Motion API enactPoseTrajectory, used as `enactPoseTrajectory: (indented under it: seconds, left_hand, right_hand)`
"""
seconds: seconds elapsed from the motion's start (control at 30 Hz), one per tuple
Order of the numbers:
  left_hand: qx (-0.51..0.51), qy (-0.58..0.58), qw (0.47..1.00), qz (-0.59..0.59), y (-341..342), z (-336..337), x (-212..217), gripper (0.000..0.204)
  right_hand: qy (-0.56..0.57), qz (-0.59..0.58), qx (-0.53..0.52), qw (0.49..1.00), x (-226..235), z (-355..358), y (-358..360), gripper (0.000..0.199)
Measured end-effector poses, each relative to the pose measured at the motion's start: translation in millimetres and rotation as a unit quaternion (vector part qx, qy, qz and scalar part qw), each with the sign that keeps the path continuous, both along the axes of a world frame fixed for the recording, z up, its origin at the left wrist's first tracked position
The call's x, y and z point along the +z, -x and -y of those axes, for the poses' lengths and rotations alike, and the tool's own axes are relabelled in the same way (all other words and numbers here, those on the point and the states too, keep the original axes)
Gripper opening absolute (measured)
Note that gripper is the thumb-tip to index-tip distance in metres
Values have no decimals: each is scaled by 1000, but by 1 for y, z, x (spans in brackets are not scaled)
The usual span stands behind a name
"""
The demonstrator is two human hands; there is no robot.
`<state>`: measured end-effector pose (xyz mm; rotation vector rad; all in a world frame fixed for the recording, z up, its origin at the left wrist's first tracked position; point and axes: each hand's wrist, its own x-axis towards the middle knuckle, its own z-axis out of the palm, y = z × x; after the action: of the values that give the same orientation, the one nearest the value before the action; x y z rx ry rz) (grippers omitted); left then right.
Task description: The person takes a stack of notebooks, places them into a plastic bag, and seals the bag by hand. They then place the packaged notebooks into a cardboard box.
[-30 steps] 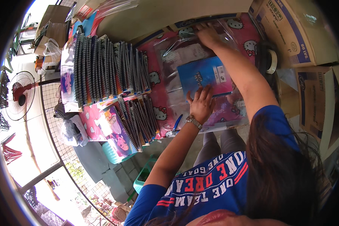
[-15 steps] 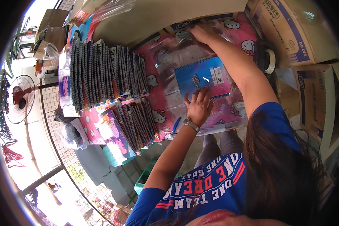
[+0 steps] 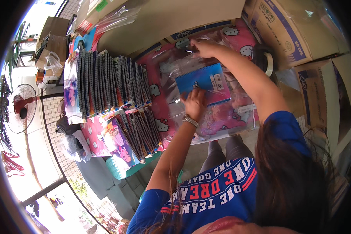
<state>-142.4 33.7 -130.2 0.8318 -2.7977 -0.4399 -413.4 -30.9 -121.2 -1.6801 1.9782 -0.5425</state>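
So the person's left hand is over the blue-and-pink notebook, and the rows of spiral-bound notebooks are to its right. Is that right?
Not quite: the rows of spiral-bound notebooks are to the left of the blue-and-pink notebook, as the head view shows. The left hand is indeed over it.

Head-mounted fisheye view: faces downward onto the pink-covered table (image 3: 164, 107) at near range; rim detail appears unreliable.

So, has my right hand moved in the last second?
Yes, slightly: your right hand has drawn back toward you, away from the blue carton strip at the far side.
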Motion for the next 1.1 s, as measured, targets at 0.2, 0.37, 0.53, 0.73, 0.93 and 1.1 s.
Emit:
enactPoseTrajectory:
  seconds: [0.2, 0.37, 0.53, 0.73, 0.93, 1.1]
  left_hand:
    - [73, 206, 967, -128, 28, 32, -5, 46]
    - [-67, 175, 959, 213, 43, 71, 40, 44]
    - [27, 107, 901, 420, 13, 128, 104, 40]
    - [-27, 53, 894, 445, 14, 70, 163, 35]
    - [-141, -159, 972, 103, 91, 162, -12, 45]
    - [58, -372, 912, -162, 142, 146, 5, 78]
  right_hand:
    - [223, -190, -80, 953, 45, -97, -104, 12]
    - [173, -235, -153, 944, 4, -144, -154, 13]
    - [185, -273, -171, 928, -15, -148, -165, 18]
    - [159, -292, -182, 925, -25, -152, -154, 21]
    - [178, -292, -151, 928, -17, -144, -168, 22]
    - [184, -281, -174, 926, -21, -151, -160, 22]
